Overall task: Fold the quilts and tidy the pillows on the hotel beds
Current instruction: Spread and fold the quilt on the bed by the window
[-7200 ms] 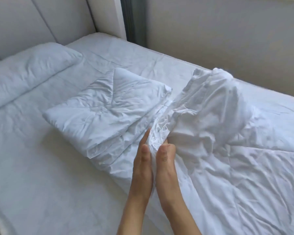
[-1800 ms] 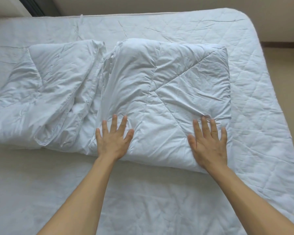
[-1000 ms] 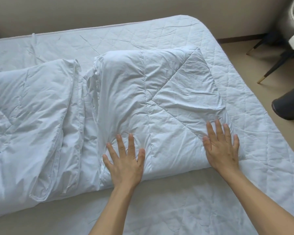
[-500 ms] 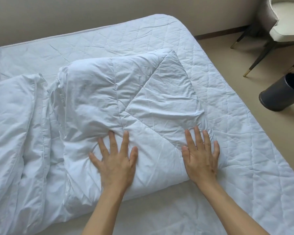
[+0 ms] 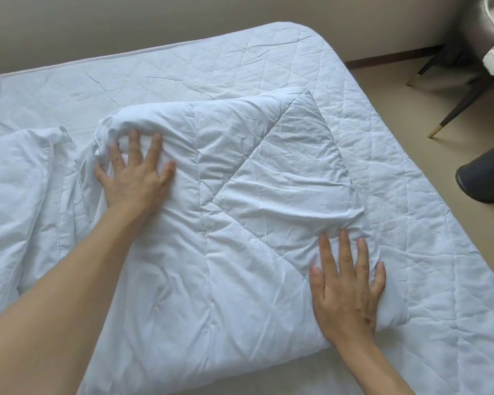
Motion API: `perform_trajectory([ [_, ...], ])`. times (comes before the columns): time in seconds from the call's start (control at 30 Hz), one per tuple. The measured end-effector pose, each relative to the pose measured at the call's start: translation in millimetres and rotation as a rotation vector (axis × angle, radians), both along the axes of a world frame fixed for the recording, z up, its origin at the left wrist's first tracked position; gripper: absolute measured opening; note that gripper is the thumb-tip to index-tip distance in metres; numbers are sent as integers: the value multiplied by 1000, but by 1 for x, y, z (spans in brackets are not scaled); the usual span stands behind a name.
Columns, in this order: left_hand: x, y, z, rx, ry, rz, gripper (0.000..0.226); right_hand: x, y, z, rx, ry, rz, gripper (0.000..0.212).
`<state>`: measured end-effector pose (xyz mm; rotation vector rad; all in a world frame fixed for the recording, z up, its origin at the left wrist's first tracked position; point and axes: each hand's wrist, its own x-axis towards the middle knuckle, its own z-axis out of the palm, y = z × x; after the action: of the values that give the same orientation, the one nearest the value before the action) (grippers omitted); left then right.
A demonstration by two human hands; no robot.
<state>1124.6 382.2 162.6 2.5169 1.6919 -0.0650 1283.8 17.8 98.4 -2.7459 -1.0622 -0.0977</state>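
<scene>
2 hands (image 5: 134,178) flat, 1 quilt (image 5: 240,223)

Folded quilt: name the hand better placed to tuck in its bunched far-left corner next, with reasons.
Left, likely. The left hand already lies on the folded quilt at that bunched corner, fingers spread. The right hand presses flat near the near-right edge, well away.

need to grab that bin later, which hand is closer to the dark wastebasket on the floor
Right. The right hand presses the folded quilt's near right corner, on the side toward the wastebasket. The left hand lies on the quilt's far left end, much farther away.
</scene>
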Motion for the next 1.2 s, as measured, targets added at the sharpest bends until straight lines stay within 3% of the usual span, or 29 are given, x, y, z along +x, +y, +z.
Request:
perform_trajectory([
  [0.27, 6, 22, -42, -62, -70, 68, 65, 2, 12, -19, -10, -68, 14, 59],
  [0.47, 9, 12, -30, -51, -61, 62, 64, 1, 11, -16, -44, -53, 13, 59],
  [0.6, 27, -51, -16, -31, -130, -31, 63, 7, 11, -1, -45, 47, 32, 59],
  [0.73, 62, -172, -31, -26, -178, -319, 67, 21, -10, 10, 107, 188, 25, 57],
  [0.8, 80, -221, -41, -75, -178, -398, 67, 39, -28, 15, 262, 370, -76, 56],
  [0.93, 106, -256, -43, -108, -178, -392, 67, 69, -57, 11, 605, 942, -344, 45],
  [1.07, 121, -268, -41, -161, -193, -380, 67, 87, -66, 2, 992, 1576, -533, 75],
  [1.2, 130, -279, -34, -248, -227, -342, 69, 90, -65, -7, 1236, 1848, -590, 88],
])
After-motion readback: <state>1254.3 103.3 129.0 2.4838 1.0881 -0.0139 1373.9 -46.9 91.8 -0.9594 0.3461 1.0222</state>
